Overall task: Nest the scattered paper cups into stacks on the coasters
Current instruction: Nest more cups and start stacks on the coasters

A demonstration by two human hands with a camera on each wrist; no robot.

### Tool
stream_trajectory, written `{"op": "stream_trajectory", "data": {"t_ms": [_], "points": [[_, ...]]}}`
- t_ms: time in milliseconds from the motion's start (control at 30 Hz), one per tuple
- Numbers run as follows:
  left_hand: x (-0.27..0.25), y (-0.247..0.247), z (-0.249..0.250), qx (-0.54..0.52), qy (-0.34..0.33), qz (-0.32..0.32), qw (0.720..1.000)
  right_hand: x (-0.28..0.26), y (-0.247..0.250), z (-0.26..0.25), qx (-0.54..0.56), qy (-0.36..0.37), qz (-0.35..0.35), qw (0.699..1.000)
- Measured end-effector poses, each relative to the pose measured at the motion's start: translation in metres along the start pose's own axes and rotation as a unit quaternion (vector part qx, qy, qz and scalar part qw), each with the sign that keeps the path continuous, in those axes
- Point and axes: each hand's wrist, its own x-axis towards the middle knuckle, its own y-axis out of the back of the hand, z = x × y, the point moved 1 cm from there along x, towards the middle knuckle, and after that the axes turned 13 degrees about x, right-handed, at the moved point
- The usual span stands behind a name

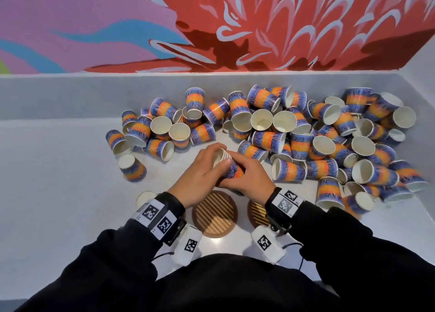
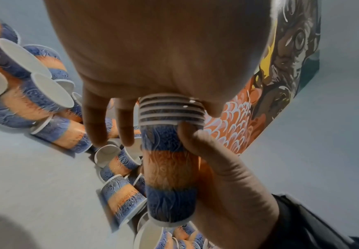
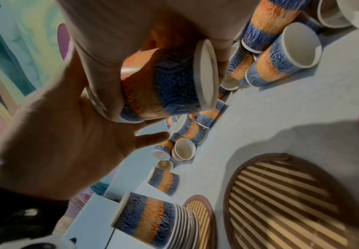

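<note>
Both hands meet over the middle coaster (image 1: 214, 214) on a short nested stack of blue-and-orange paper cups (image 1: 231, 171), which lies tilted on its side in the air. My right hand (image 1: 244, 177) wraps its fingers and thumb round the stack's body (image 2: 170, 168). My left hand (image 1: 211, 161) covers the rim end, its palm against the white rims (image 2: 170, 107) and its fingers (image 2: 95, 118) fairly straight. Many loose cups (image 1: 306, 135) lie scattered behind and to the right. Another stack (image 3: 148, 219) stands upside down on the left coaster (image 3: 202, 219).
A third coaster (image 1: 257, 214) is partly hidden under my right wrist. One cup (image 1: 133, 169) stands upside down alone at the left. The grey table (image 1: 58, 170) has a raised back wall, with a painted mural behind it.
</note>
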Motion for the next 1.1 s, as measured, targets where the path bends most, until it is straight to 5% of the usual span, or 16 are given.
{"op": "stream_trajectory", "data": {"t_ms": [100,267,467,733,1100], "points": [[-0.001,0.002,-0.001,-0.013,0.037,0.024,0.999,-0.001,0.002,0.003,-0.024,-0.013,-0.017,0.999],[-0.013,0.002,0.003,-0.211,0.116,0.123,0.963,-0.005,0.011,-0.005,0.083,-0.052,0.014,0.995],[-0.023,-0.01,-0.002,-0.262,0.15,0.069,0.951,-0.002,0.02,-0.015,0.075,-0.067,-0.029,0.994],[-0.036,-0.007,-0.042,-0.02,0.119,-0.005,0.993,0.01,0.021,-0.007,-0.131,-0.002,-0.085,0.988],[-0.032,-0.049,-0.064,0.15,0.17,-0.102,0.969,0.003,-0.008,0.052,-0.239,-0.034,-0.166,0.956]]}}
